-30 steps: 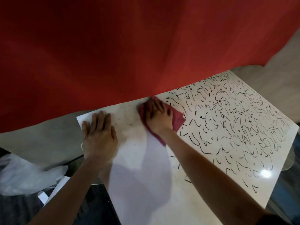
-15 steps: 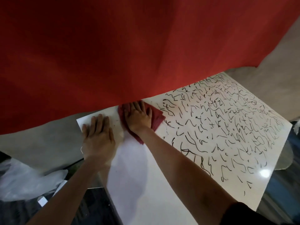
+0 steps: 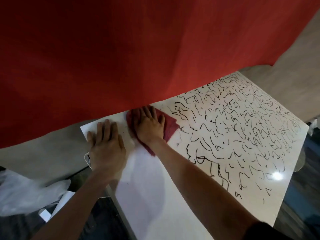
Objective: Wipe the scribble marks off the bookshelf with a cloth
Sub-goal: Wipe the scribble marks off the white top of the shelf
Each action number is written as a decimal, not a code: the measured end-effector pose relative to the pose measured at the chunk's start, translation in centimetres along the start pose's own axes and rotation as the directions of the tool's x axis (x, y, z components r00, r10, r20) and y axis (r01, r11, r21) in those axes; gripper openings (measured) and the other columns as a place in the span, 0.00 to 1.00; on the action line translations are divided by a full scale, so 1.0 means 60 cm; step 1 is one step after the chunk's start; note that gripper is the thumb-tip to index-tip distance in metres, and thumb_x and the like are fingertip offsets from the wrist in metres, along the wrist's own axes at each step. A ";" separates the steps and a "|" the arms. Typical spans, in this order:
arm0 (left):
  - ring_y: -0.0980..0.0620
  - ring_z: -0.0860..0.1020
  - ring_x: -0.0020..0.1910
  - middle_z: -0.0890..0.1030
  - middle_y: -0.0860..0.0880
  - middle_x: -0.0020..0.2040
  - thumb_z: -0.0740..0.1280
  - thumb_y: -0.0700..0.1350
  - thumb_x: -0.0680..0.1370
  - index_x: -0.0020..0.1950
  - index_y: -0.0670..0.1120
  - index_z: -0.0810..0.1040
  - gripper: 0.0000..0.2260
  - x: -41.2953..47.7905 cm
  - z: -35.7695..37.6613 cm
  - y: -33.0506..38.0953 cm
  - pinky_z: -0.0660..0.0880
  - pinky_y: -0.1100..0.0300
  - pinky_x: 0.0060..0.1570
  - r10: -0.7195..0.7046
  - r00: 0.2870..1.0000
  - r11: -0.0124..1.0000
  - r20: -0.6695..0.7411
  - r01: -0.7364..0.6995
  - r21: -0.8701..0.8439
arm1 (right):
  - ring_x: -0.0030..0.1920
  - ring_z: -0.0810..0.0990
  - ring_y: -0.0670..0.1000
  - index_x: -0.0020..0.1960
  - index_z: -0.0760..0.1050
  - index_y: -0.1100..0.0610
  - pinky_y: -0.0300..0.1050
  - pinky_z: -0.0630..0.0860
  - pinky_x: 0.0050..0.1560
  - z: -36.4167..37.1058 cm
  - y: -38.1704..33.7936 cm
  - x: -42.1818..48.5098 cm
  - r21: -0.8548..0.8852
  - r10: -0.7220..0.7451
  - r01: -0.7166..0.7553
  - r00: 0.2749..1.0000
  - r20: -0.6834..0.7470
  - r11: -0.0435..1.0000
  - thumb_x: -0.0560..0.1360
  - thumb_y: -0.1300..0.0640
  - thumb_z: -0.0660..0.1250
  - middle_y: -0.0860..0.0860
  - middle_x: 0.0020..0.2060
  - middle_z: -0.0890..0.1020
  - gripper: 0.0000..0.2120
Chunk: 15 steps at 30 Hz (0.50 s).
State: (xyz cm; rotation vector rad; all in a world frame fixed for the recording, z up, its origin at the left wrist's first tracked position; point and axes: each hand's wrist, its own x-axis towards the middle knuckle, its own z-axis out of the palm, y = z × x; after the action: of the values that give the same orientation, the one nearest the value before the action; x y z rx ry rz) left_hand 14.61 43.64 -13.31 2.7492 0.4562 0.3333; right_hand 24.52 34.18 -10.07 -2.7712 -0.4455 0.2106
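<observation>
- Head view, hands: the right hand point(image 3: 149, 125) lay flat on the dark red cloth point(image 3: 170, 126). Its fingers point(image 3: 147, 110) were straight and spread, pressing the cloth down rather than gripping it.
- The left hand point(image 3: 106, 146) was flat too, with straight fingers point(image 3: 107, 125) held together. It held nothing and braced the near-left corner of the white bookshelf panel point(image 3: 155, 196).
- Head view, task's thing: the scribble marks point(image 3: 233, 132) began just right of the right fingers and ran to the panel's far right edge. The panel was nearly bare beneath and left of those fingers, apart from a few faint flecks between the two hands.
- Just beyond both sets of fingertips, a red surface point(image 3: 121, 58) overhung the panel's far edge. Whether any marks lay under it could not be told.
- Risks:
  - Because the cloth was only pinned by a flat palm, I judged it could bunch or slide out on a hard stroke.
  - A cloth loaded with ink might smear black into the cleaned zone left of the fingers.
  - If the left hand eased its pressure, the glossy panel could skate sideways.
  - The faint flecks could be missed, as could marks close to the red overhang.
  - The bright glare point(image 3: 277, 175) far right of the fingers could also hide strokes.
- Counts:
  - two hands
  - one cloth
  - one panel
  - one glare spot
  - one crumpled plastic bag point(image 3: 26, 193), well left of the left fingers
  - scribble marks too many to count, many dozens at least
</observation>
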 end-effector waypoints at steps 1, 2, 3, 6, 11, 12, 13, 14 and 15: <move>0.33 0.72 0.65 0.74 0.34 0.65 0.50 0.45 0.76 0.65 0.33 0.74 0.25 0.000 0.000 -0.001 0.57 0.37 0.64 0.005 1.000 1.000 0.009 -0.005 0.007 | 0.77 0.45 0.51 0.77 0.56 0.52 0.60 0.42 0.73 -0.006 -0.006 0.026 0.009 0.031 -0.031 1.000 0.005 0.999 0.83 0.47 0.45 0.47 0.77 0.55 0.24; 0.33 0.72 0.65 0.74 0.34 0.65 0.50 0.45 0.76 0.65 0.33 0.74 0.25 0.000 -0.001 -0.001 0.57 0.37 0.64 0.009 1.000 1.000 0.014 -0.009 0.012 | 0.77 0.45 0.51 0.77 0.57 0.53 0.60 0.42 0.73 -0.008 -0.010 0.038 0.002 0.036 -0.036 0.999 0.008 0.999 0.83 0.48 0.45 0.48 0.77 0.56 0.24; 0.33 0.72 0.65 0.74 0.34 0.65 0.50 0.45 0.77 0.65 0.33 0.74 0.25 0.000 -0.002 0.000 0.59 0.36 0.64 0.009 1.000 1.000 0.008 -0.009 0.015 | 0.77 0.45 0.51 0.77 0.56 0.53 0.60 0.42 0.74 -0.006 -0.011 0.037 -0.013 0.025 -0.025 1.000 0.016 1.000 0.83 0.48 0.45 0.48 0.77 0.56 0.24; 0.33 0.72 0.65 0.74 0.34 0.65 0.50 0.46 0.76 0.64 0.33 0.75 0.25 0.001 -0.004 0.002 0.63 0.33 0.63 0.015 1.000 1.000 0.005 -0.015 0.004 | 0.77 0.48 0.49 0.77 0.55 0.49 0.58 0.48 0.74 0.012 0.010 -0.040 -0.084 -0.075 0.074 0.997 -0.014 0.994 0.82 0.44 0.42 0.44 0.77 0.54 0.26; 0.33 0.73 0.64 0.75 0.35 0.65 0.50 0.46 0.76 0.64 0.33 0.75 0.26 0.005 0.001 -0.002 0.64 0.32 0.62 0.013 1.000 1.000 0.021 -0.013 0.014 | 0.71 0.69 0.51 0.71 0.68 0.49 0.57 0.62 0.66 0.035 0.044 -0.227 -0.233 -0.233 0.187 0.954 -0.188 0.954 0.79 0.46 0.52 0.45 0.70 0.71 0.22; 0.33 0.74 0.63 0.76 0.34 0.64 0.50 0.46 0.76 0.64 0.33 0.75 0.25 0.005 0.002 -0.003 0.65 0.31 0.61 0.016 1.000 1.000 0.018 -0.016 0.020 | 0.70 0.69 0.51 0.71 0.68 0.49 0.57 0.62 0.65 0.034 0.045 -0.225 -0.233 -0.245 0.201 0.953 -0.180 0.951 0.79 0.46 0.52 0.45 0.70 0.71 0.22; 0.33 0.75 0.62 0.76 0.34 0.63 0.51 0.45 0.75 0.63 0.33 0.76 0.25 0.006 0.002 -0.004 0.65 0.31 0.60 0.019 1.000 1.000 0.014 -0.020 0.018 | 0.71 0.69 0.52 0.71 0.67 0.48 0.59 0.62 0.66 0.031 0.041 -0.208 -0.217 -0.269 0.233 0.950 -0.158 0.948 0.79 0.46 0.52 0.45 0.70 0.71 0.22; 0.33 0.75 0.62 0.76 0.34 0.63 0.51 0.45 0.75 0.63 0.32 0.76 0.25 0.007 0.001 -0.006 0.65 0.31 0.60 0.021 1.000 1.000 0.011 -0.022 0.010 | 0.72 0.67 0.52 0.72 0.66 0.48 0.61 0.62 0.66 0.027 0.031 -0.184 -0.190 -0.301 0.274 0.945 -0.128 0.943 0.79 0.46 0.51 0.45 0.71 0.69 0.22; 0.33 0.74 0.63 0.76 0.33 0.63 0.51 0.45 0.75 0.63 0.32 0.75 0.25 0.007 0.000 -0.007 0.65 0.32 0.61 0.016 1.000 1.000 0.006 -0.016 -0.003 | 0.74 0.64 0.53 0.73 0.65 0.48 0.63 0.59 0.68 0.022 0.019 -0.154 -0.151 -0.324 0.311 0.943 -0.073 0.938 0.80 0.46 0.49 0.46 0.73 0.66 0.23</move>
State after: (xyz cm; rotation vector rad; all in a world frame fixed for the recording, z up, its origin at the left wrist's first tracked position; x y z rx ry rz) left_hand 14.90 44.17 -13.35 2.7519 0.4324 0.3292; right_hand 15.91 30.51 -10.86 -2.7723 -0.9031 -0.0335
